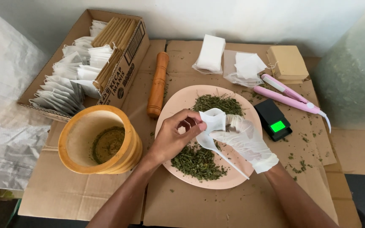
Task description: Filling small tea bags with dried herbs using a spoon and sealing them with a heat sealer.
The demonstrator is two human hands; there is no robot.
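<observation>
Both hands are over the pink plate, which has two heaps of dried green herb on it – one at the far side and one at the near side. The bare left hand is pinching the edge of a small white filter bag, thumb and fingertips pressed together on it. The right hand wears a thin white glove and its fingers are closed on the other side of the same bag, with a white spoon sticking out toward the near rim. So the bag is held up between the two hands, just above the middle of the plate.

Left of the plate sits a wooden mortar with a thin layer of ground greenish stuff at the bottom, and the wooden pestle lies beside it on the flattened cardboard covering the counter. The cardboard box at the far left is packed with rows of white bags and tan envelopes standing on edge. At the back – a stack of white bags, a tan stack of envelopes, a pink sealer tool and a small black scale with a lit green screen. Loose herb crumbs are scattered near the scale.
</observation>
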